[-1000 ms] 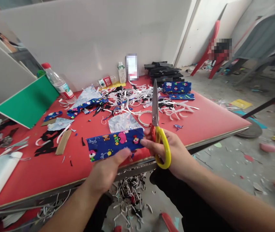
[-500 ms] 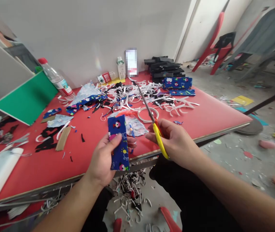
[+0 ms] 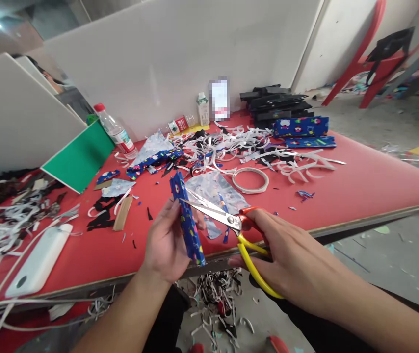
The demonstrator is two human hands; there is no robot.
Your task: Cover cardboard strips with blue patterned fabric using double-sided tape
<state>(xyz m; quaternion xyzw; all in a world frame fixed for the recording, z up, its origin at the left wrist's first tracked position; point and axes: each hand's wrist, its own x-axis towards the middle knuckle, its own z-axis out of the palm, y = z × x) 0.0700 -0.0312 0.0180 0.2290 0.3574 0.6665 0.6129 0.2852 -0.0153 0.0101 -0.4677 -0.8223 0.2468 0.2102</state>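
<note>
My left hand (image 3: 167, 240) is closed around a folded piece of blue patterned fabric (image 3: 191, 235), held edge-on above the table's front edge. In my right hand (image 3: 283, 245) is a pair of scissors (image 3: 227, 217) with yellow and orange handles. Their blades are parted, and the tips reach the upper part of the fabric; whether they touch it I cannot tell. Behind the hands lie a pale printed cloth (image 3: 213, 189) and a roll of tape (image 3: 250, 180). More folded blue fabric (image 3: 301, 126) sits at the back right.
White and black strips (image 3: 227, 147) are heaped mid-table. Black folded pieces (image 3: 275, 103) are stacked at the back. A plastic bottle (image 3: 116, 130), a green board (image 3: 79, 157) and a white power bank-like device (image 3: 40, 260) stand or lie left. Scraps (image 3: 220, 294) cover the floor below.
The scissors have swung from pointing away to pointing left at the fabric, and their blades have opened. My left hand has turned the fabric edge-on. The view has shifted left.
</note>
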